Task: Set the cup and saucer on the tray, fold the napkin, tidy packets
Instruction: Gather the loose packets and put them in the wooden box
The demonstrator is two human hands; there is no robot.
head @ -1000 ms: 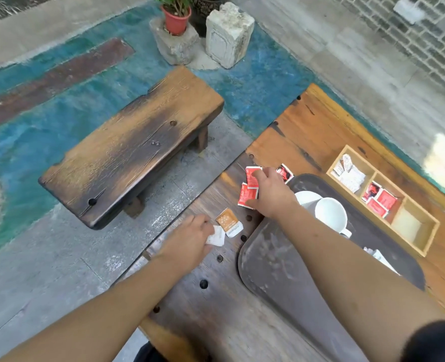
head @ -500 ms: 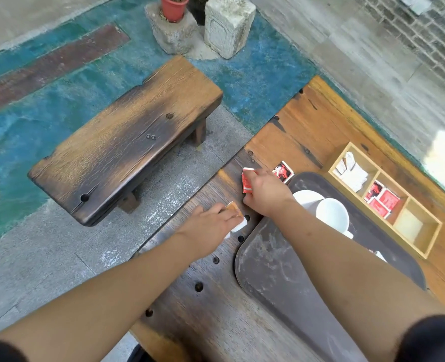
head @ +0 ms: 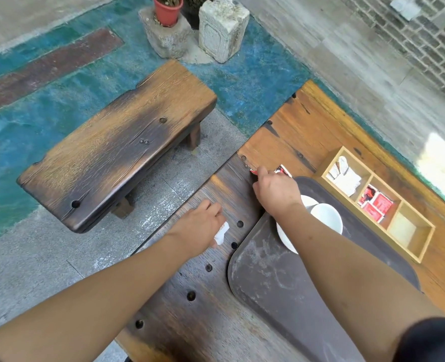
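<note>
A white cup [head: 326, 216] stands on a white saucer [head: 285, 237] on the dark tray [head: 281, 288]. My left hand [head: 200, 228] holds white and orange packets [head: 222, 233] above the dark table. My right hand [head: 276, 192] is closed on red packets [head: 254, 171], whose edge shows past the fingers. Another red packet [head: 282, 170] lies on the table just beyond that hand. The wooden organizer [head: 412, 246] holds white packets [head: 345, 176] in its far compartment and red packets [head: 375, 205] in the middle one. The napkin is hidden behind my right arm.
The wooden table [head: 307, 126] ends just left of my hands, with stone floor below. A low wooden bench [head: 117, 147] stands to the left. A potted plant [head: 167, 9] and stone blocks [head: 222, 27] sit far back.
My left hand picked the white and orange packets up off the table. My right hand gathered the red packets and shifted toward the remaining red packet.
</note>
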